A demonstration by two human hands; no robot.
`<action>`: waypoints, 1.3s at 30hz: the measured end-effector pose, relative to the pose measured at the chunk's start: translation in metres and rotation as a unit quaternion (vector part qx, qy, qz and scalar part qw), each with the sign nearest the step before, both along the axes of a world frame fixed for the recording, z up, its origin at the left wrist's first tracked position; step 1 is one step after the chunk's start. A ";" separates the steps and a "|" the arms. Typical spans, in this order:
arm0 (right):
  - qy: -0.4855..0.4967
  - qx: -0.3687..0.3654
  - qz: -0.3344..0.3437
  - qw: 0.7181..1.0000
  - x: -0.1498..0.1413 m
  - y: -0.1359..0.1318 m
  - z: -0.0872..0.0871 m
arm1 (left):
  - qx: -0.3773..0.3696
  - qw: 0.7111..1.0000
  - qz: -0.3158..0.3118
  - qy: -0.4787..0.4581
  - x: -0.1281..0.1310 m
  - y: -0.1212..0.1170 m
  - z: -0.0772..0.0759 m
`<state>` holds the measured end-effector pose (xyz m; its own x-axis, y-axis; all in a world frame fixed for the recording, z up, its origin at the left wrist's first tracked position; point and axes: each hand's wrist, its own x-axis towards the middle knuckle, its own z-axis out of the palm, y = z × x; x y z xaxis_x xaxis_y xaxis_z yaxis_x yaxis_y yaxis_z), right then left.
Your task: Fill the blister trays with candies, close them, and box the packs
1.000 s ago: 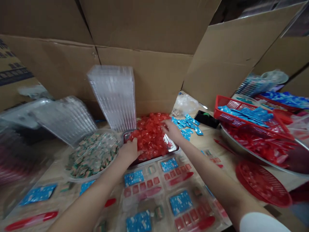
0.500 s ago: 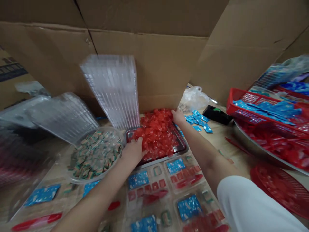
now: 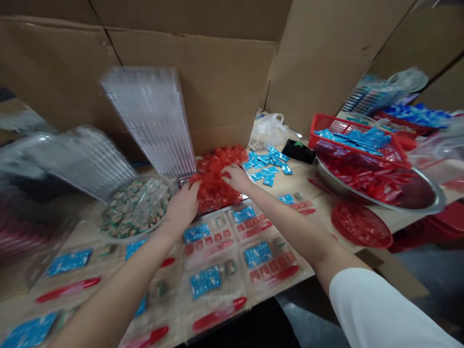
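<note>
A heap of red wrapped candies (image 3: pixel 217 174) fills a metal tray (image 3: pixel 183 181) in front of me. My left hand (image 3: pixel 181 210) rests at the heap's near left edge, fingers curled into the candies. My right hand (image 3: pixel 237 178) lies on the heap's right side, fingers bent down among the candies. What either hand grips is hidden in the pile. Clear blister trays (image 3: pixel 232 241) with blue packets, red squares and red sticks lie in rows below my arms.
A clear bowl of green-and-brown candies (image 3: pixel 134 210) sits left of the tray. Stacked clear trays (image 3: pixel 152 121) lean on the cardboard wall. Loose blue packets (image 3: pixel 268 164), a red basket (image 3: pixel 355 142), a metal basin of red sticks (image 3: pixel 377 186) and a red lid (image 3: pixel 360 224) stand right.
My right hand has pulled back from the far right corner of the heap toward its near middle. My left hand has slid slightly forward into the candies. The camera has swung left and tilted down.
</note>
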<state>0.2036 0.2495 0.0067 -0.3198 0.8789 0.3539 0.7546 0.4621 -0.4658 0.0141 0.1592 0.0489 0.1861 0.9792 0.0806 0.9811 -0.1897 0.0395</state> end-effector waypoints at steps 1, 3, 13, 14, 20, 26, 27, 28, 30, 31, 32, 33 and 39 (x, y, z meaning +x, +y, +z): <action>0.010 0.002 0.004 1.000 0.002 -0.004 -0.002 | 0.025 0.999 -0.009 -0.026 -0.002 -0.007 0.005; 0.031 0.010 0.005 0.999 0.009 -0.008 -0.003 | 0.060 0.994 -0.027 -0.088 -0.007 -0.026 0.011; 0.026 -0.034 -0.051 0.998 0.031 -0.078 -0.009 | 0.094 0.958 -0.066 -0.262 -0.043 -0.194 -0.048; 0.018 -0.042 -0.061 0.997 0.029 -0.084 -0.010 | 0.089 0.955 -0.052 -0.277 -0.041 -0.203 -0.052; 0.047 -0.089 -0.081 0.992 0.021 -0.110 0.005 | 0.069 0.938 -0.007 -0.338 -0.028 -0.224 -0.048; 0.369 -0.304 -0.036 0.878 0.032 -0.214 0.002 | 0.060 0.948 -0.112 -0.292 -0.020 -0.217 -0.051; 0.389 -0.318 -0.052 0.863 0.034 -0.230 -0.002 | 0.055 0.952 -0.132 -0.272 -0.019 -0.214 -0.052; 0.402 -0.322 -0.065 0.855 0.035 -0.243 -0.006 | 0.048 0.955 -0.145 -0.254 -0.018 -0.210 -0.054; 0.404 -0.303 -0.079 0.860 0.038 -0.258 -0.011 | 0.036 0.961 -0.151 -0.231 -0.017 -0.203 -0.057; 0.390 -0.282 -0.081 0.873 0.038 -0.261 -0.013 | 0.035 0.963 -0.147 -0.223 -0.017 -0.200 -0.058; 0.367 -0.259 -0.078 0.890 0.038 -0.261 -0.013 | 0.038 0.965 -0.142 -0.215 -0.017 -0.199 -0.059; 0.336 -0.235 -0.073 0.909 0.036 -0.260 -0.012 | 0.045 0.967 -0.138 -0.208 -0.016 -0.198 -0.060; 0.119 -0.108 0.032 0.986 0.012 -0.245 -0.009 | 0.060 0.975 -0.117 -0.179 -0.006 -0.204 -0.064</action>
